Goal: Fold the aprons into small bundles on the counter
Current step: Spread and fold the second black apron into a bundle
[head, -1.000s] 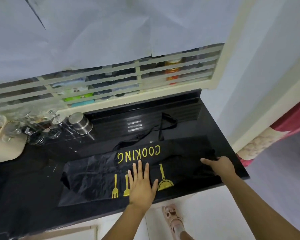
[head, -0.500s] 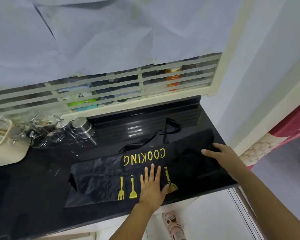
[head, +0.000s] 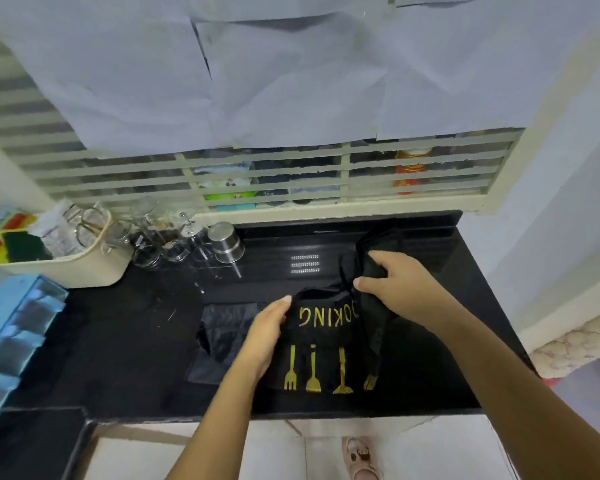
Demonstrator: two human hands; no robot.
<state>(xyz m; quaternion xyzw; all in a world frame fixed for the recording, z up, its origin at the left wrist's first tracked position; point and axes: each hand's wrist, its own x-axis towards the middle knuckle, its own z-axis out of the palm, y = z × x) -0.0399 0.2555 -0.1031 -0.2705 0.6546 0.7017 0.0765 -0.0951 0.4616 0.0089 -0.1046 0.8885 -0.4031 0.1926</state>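
Across the right half of the black counter (head: 118,341), close to its front edge, lay the black apron (head: 326,362), printed with gold "COOKING" lettering and a row of gold utensils. Its left part lay flat, with a dull sheen, reaching toward the counter's middle. Its right part was gathered up off the surface and hid the first letters of the word.

The cloth looked thin, light and quite limp, with a slick finish. On so polished a counter it would probably slide rather than stay put, and a crease would likely spring open unless pressed flat. The sensible places to take hold seemed to be an outer edge or corner, pinching all layers together, with the fold line pinned down.

At the back left corner sat a cream basket (head: 84,268) of sponges and packets, well apart from the apron.

The right hand (head: 399,285) had its fingers curled round the bunched right part of the apron, holding it raised above the lettering. The left hand (head: 267,337) lay with fingers straight, its edge pressing the cloth just left of the print, about where a fold line would fall.

A steel cup (head: 226,242) stood on its side among glass jars along the back edge, near the apron but not touching it.
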